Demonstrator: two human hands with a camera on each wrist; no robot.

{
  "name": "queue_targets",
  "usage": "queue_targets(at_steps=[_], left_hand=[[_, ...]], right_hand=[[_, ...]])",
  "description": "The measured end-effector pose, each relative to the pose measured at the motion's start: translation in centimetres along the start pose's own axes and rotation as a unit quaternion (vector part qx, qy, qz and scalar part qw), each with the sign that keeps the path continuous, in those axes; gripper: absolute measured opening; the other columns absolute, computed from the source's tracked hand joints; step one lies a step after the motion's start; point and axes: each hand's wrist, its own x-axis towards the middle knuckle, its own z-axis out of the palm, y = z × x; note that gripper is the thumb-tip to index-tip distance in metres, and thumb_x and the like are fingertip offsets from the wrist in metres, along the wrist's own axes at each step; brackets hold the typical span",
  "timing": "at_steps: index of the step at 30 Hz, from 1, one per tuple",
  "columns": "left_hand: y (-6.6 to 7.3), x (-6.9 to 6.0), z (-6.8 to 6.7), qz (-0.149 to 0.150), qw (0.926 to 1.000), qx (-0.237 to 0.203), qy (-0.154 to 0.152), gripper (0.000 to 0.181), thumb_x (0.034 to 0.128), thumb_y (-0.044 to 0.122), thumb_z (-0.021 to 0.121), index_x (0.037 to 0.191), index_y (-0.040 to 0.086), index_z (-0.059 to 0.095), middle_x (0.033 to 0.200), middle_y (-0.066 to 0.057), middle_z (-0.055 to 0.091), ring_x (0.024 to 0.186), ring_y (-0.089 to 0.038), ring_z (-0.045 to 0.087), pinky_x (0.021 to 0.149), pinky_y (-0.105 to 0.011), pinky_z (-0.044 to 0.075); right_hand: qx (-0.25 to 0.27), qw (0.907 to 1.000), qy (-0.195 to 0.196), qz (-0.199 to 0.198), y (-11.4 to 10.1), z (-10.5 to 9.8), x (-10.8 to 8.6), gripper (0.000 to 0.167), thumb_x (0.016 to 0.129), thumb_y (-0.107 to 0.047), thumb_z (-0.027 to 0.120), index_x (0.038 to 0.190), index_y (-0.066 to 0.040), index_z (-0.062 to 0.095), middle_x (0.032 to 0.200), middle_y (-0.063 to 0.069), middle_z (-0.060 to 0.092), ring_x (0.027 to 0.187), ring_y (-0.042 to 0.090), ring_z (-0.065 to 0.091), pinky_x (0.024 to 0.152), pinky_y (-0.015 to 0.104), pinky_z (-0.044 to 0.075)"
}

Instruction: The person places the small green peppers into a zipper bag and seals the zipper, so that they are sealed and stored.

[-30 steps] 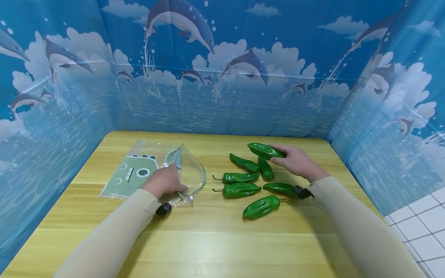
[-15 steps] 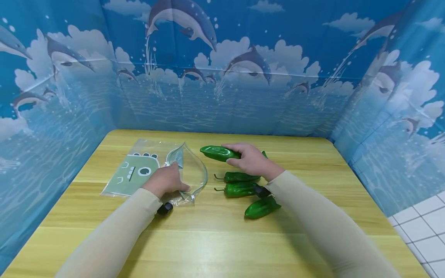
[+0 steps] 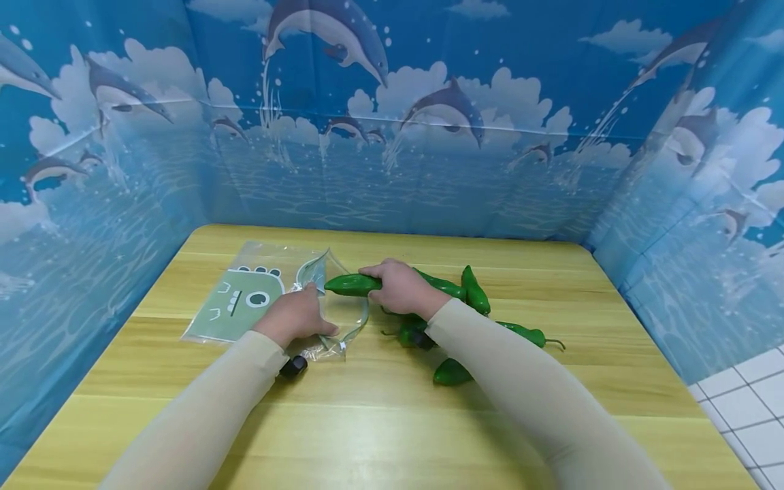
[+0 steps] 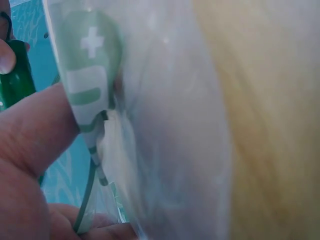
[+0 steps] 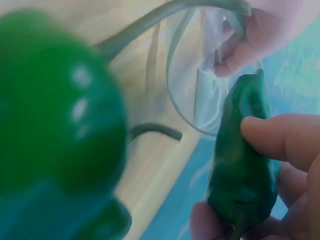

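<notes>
My left hand (image 3: 297, 316) grips the mouth of a clear zip bag (image 3: 223, 316) with a green cartoon print. The bag lies flat, its mouth spread to the right. In the left wrist view, printed film (image 4: 87, 65) covers the thumb's tip. My right hand (image 3: 401, 289) holds a green pepper (image 3: 349, 284), its tip pointing left at the bag's mouth. The right wrist view shows thumb and fingers around this pepper (image 5: 240, 165), beside the bag's rim. Whether the tip is inside cannot be told. Several more green peppers (image 3: 476, 292) lie beneath and right of that hand, partly hidden.
A light wooden table (image 3: 343, 422) carries everything. Blue dolphin-print curtains (image 3: 392, 170) hang behind and on both sides. White floor tiles (image 3: 735, 401) show at the lower right. A black wrist device (image 3: 294, 366) sits below the left wrist.
My right hand has carried the pepper leftward from the pile to the bag's mouth. The left hand keeps its hold on the bag in nearly the same place.
</notes>
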Motion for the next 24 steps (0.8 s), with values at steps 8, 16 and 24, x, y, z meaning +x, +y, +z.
queue_targets(at_steps=[8,16,24], left_hand=[[-0.1,0.1,0.2,0.003,0.9999,-0.006,0.010,0.124,0.0842,0.056,0.084,0.162,-0.015,0.017,0.152,-0.030,0.055,0.133,-0.043,0.061,0.108,-0.054,0.052],[-0.2,0.2,0.2,0.007,0.9998,-0.004,0.016,0.123,0.0841,0.055,0.084,0.162,-0.014,0.018,0.151,-0.030,0.055,0.132,-0.043,0.061,0.108,-0.054,0.052],[-0.3,0.2,0.3,0.003,0.9997,-0.019,0.017,0.126,0.0832,0.056,0.084,0.163,-0.013,0.015,0.155,-0.030,0.051,0.137,-0.044,0.057,0.112,-0.055,0.049]], right_hand=[[-0.057,0.9982,-0.019,0.006,-0.8,1.2,1.2,0.056,0.105,-0.017,0.063,0.159,-0.020,0.049,0.152,0.015,0.058,0.127,0.033,0.063,0.100,0.043,0.055],[-0.110,0.9939,-0.008,0.002,-1.2,2.4,1.7,0.056,0.104,-0.019,0.063,0.159,-0.020,0.050,0.149,0.014,0.060,0.137,0.031,0.057,0.117,0.048,0.046],[-0.076,0.9966,0.032,-0.004,-1.7,3.6,1.5,0.047,0.103,-0.022,0.069,0.145,-0.011,0.052,0.140,0.012,0.064,0.131,0.031,0.060,0.110,0.045,0.051]])
